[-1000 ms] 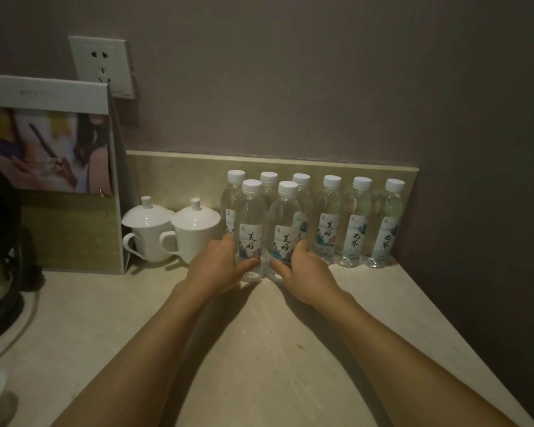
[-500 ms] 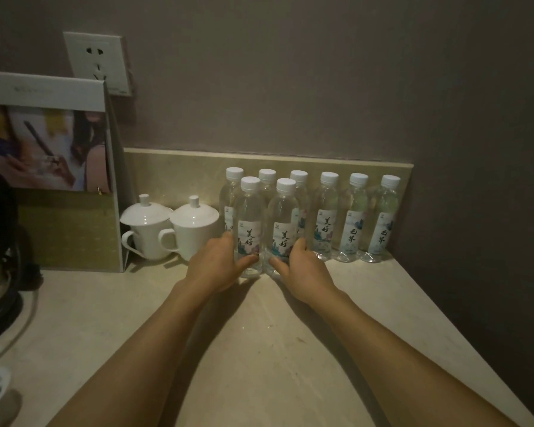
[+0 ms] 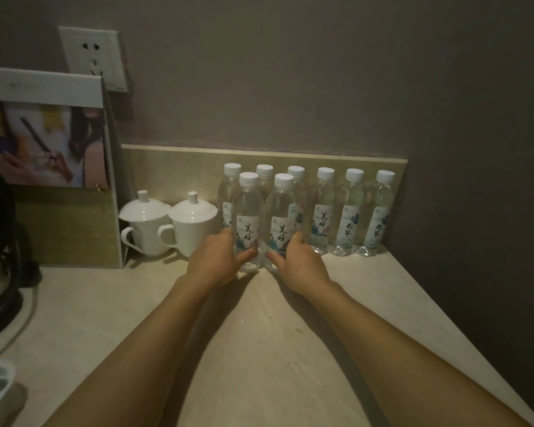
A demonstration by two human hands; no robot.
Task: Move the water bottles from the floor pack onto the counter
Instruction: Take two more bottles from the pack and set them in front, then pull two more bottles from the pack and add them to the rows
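Hands, left point(image 3: 217, 261) and right point(image 3: 296, 261), each cup a front bottle point(image 3: 248, 220) low down.

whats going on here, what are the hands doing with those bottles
A person is lining up water bottles on a counter. The left hand grips the front left bottle and the right hand grips the front right bottle, both standing upright. Six more bottles stand in a back row along the backsplash, beside two lidded white cups.

Counter front point(image 3: 259, 349) free; bottles point(image 3: 321, 211), cups point(image 3: 191, 229) block back.
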